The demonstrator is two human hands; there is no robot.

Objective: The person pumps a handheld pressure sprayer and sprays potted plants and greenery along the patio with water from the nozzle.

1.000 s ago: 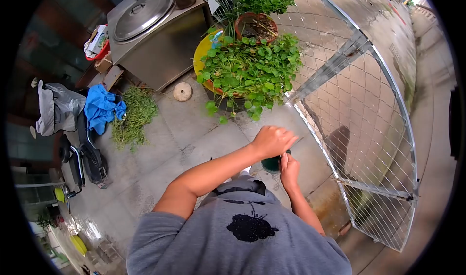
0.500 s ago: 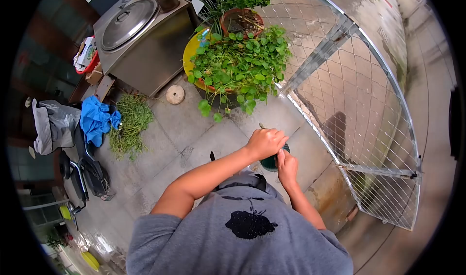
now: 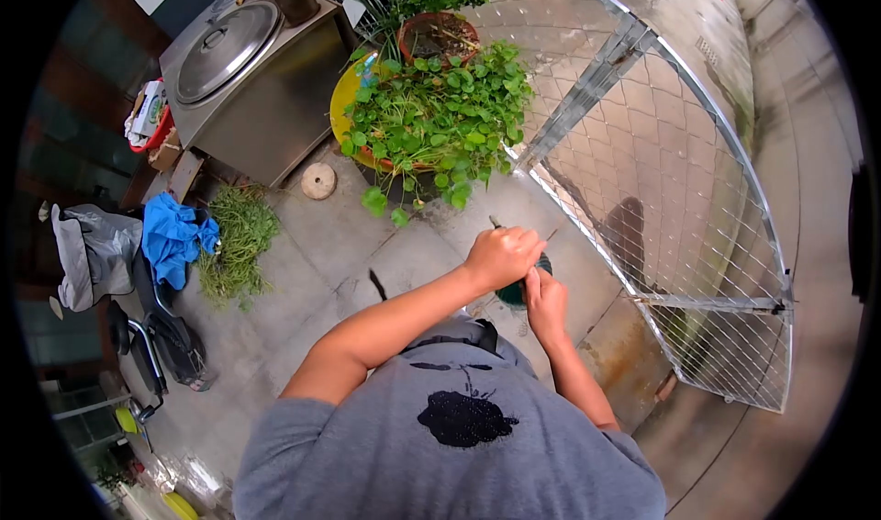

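Observation:
My left hand (image 3: 503, 259) is closed round a thin stick (image 3: 496, 222), whose tip pokes out past the fist. Just below and to the right, my right hand (image 3: 547, 301) is also closed, its thumb close against the left hand. It seems to grip the same stick, though the fingers cover most of it. Beneath both hands shows a dark green, ridged thing (image 3: 514, 292), partly hidden; its kind cannot be made out.
A leafy plant in a yellow-rimmed pot (image 3: 343, 98) stands ahead, beside a steel stove (image 3: 275, 107) with a lidded pan. A wire-mesh gate (image 3: 679, 171) is on the right. Pulled greens (image 3: 237, 245), a round stone (image 3: 319, 181) and a scooter (image 3: 170, 327) are leftward.
The view has shifted slightly, so the surroundings sit a little further left. Both hands keep their grip close together; a thin dark shape left of my forearm shows more.

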